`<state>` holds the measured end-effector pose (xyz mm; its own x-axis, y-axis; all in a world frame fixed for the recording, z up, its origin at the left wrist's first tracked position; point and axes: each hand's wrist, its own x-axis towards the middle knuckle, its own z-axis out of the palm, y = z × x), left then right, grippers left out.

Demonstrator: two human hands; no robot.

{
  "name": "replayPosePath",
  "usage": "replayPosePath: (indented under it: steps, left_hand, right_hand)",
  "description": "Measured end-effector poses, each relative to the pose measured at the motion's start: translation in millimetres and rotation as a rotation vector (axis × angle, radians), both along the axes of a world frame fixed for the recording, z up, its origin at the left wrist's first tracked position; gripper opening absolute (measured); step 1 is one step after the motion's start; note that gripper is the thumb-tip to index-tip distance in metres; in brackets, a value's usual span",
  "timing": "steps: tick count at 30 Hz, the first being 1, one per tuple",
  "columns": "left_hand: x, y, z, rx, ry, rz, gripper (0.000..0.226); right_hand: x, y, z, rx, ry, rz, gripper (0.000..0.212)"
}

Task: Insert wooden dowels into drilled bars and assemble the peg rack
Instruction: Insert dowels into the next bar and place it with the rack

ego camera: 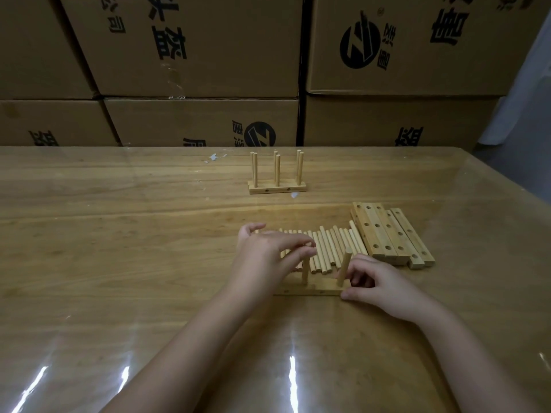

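Squarely in front of me on the table (119, 234), a pale wooden drilled bar (310, 289) lies flat with its long side toward me; two small holes show on its near face. Two round dowels stand in it. My left hand (265, 257) reaches across from the left, its fingertips (310, 247) bunched together and pinching the top of the left dowel (304, 271), which stands nearly upright; one digit sticks out apart on the far side of the hand. My right hand (378, 284) grips the bar's right end, thumb pressed to the near corner and the other fingers curled just behind the right dowel (344, 266), which leans slightly to the right.

Just beyond the bar, a row of loose dowels (328, 248), smooth light cylinders, lies side by side. Touching that row on its right is a stack of square-edged spare bars (390, 234), each with round holes along its top face. Farther back stands a finished peg rack (277, 186): six pegs in three pairs rising from its base. The tabletop is grained wood under a glossy clear sheet that catches streaks of light. Behind it, brown cardboard boxes (208, 55) with black print are stacked into a wall.
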<state>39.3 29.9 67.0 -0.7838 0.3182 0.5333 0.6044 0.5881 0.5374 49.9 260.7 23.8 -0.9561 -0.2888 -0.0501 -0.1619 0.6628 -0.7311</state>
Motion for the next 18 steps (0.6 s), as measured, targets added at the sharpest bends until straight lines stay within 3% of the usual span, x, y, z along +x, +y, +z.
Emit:
replayPosePath:
  steps: [13,18]
  left_hand:
    - [0,0,-1,-0.071,0.082,-0.024,0.024]
    - [-1,-3,-6,-0.08,0.102,-0.05,0.031]
  right_hand:
    - [1,-2,-1,0.03,0.007,0.003,0.02]
    - [11,-7,13,-0.213,0.043,-0.053,0.048]
